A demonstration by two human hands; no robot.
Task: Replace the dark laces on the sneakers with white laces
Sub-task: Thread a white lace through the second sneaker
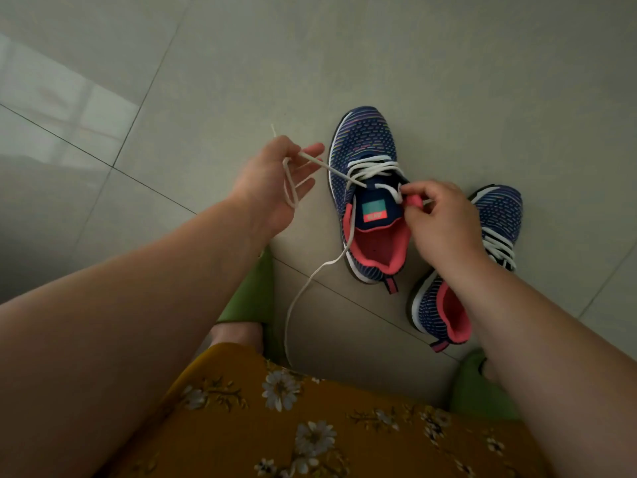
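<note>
White lace (pixel 339 172) runs taut from our left hand (pixel 275 182) across to the top eyelets of the near sneaker (pixel 367 198), which stands on the tiled floor (pixel 448 81) with its toe pointing away from us and its pink-lined heel toward us. From the head camera, our only view, the left hand is raised to the left of the shoe; the lace is looped round its fingers, which are loosely spread, and the lace tip pokes up beyond the knuckles. Our right hand (pixel 439 219) sits at the shoe's right collar, its grip a tight pinch of thumb and fingertips on the lace where it leaves the top eyelet beside the tongue. The lace's long axis therefore lies left to right across the shoe's length, with the right hand nearer the eyelets. The other free end (pixel 300 298) trails down the floor toward us. The second sneaker (pixel 482 257), already laced in white, lies just right, partly behind our right forearm. We judge the lacing nearly finished, with tightening next.
</note>
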